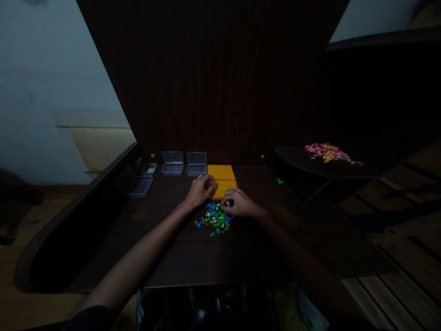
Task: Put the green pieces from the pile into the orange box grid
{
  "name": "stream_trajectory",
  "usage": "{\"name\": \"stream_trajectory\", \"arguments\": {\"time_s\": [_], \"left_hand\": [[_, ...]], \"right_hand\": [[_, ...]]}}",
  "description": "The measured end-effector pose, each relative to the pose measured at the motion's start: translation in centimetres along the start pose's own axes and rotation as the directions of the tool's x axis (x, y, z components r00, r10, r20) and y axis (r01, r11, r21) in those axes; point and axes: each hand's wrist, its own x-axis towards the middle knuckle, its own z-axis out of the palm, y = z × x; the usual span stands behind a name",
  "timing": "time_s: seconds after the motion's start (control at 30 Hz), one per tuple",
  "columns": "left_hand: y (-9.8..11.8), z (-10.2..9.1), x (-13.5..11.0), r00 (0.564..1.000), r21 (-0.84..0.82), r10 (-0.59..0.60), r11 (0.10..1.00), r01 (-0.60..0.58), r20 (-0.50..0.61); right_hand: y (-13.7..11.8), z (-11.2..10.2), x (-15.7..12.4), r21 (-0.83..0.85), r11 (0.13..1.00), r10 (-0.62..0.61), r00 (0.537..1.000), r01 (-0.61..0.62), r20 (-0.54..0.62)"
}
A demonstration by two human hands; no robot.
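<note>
My left hand (200, 190) is over the left edge of an opened yellow case (225, 189), thumb and fingers pinched on a small green building brick (215, 185). My right hand (240, 202) hovers at the near right of the case, its fingers curled into a pinch by the top of a pile of small bricks (217, 219). Whatever those fingertips hold is too small and dark to make out. Blue, green, white and yellow bricks make up the pile, which lies loose on the dark table just in front of the case.
Two clear lidded boxes (172, 164) stand open along the back panel. Another open clear box (141, 185) and a smaller one (149, 168) are at the left by the raised side wall. Pink and yellow pieces (329, 152) are heaped on a right-hand shelf (299, 162).
</note>
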Motion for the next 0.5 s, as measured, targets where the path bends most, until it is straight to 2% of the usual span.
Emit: {"name": "stream_trajectory", "arguments": {"time_s": [0.27, 0.4, 0.5], "left_hand": [[-0.9, 1.4, 3.1, 0.985, -0.007, -0.106, 0.994, 0.107, 0.135], [-1.2, 2.2, 3.8, 0.977, 0.043, -0.138, 0.99, 0.133, 0.165], [-1.3, 2.7, 4.0, 0.975, 0.049, -0.139, 0.99, 0.133, 0.172]], "right_hand": [[-0.2, -0.5, 0.1, 0.066, 0.997, 0.035, 0.999, -0.034, -0.021], [0.5, -1.3, 0.0, 0.162, 0.983, 0.11, 0.985, -0.088, -0.135], [1.5, -1.6, -0.1, 0.201, 0.962, 0.227, 0.947, -0.183, -0.227]]}}
